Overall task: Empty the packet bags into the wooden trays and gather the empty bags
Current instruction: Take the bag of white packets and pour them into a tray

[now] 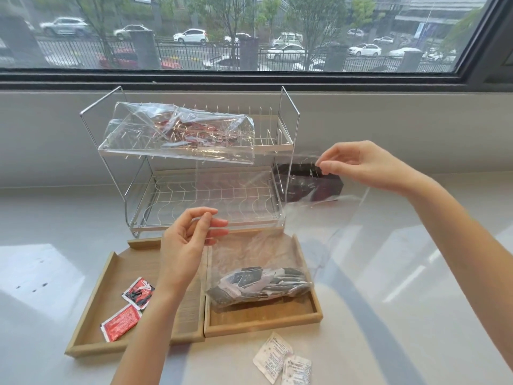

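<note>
Both hands hold one large clear plastic bag (258,207) by its top edge. My left hand (188,240) pinches the left corner and my right hand (358,165) pinches the right corner, higher up. The bag's bottom rests in the right wooden tray (263,319), and several dark packets (261,284) lie inside it. The left wooden tray (97,295) holds two red packets (130,307). Two white packets (283,359) lie on the counter in front of the trays. A second clear bag with red packets (183,132) lies on the top shelf of the wire rack (288,120).
The two-tier wire rack stands behind the trays against the wall under the window. A dark box (324,184) sits right of the rack, behind the held bag. The white counter (416,273) spreads to the left and right of the trays.
</note>
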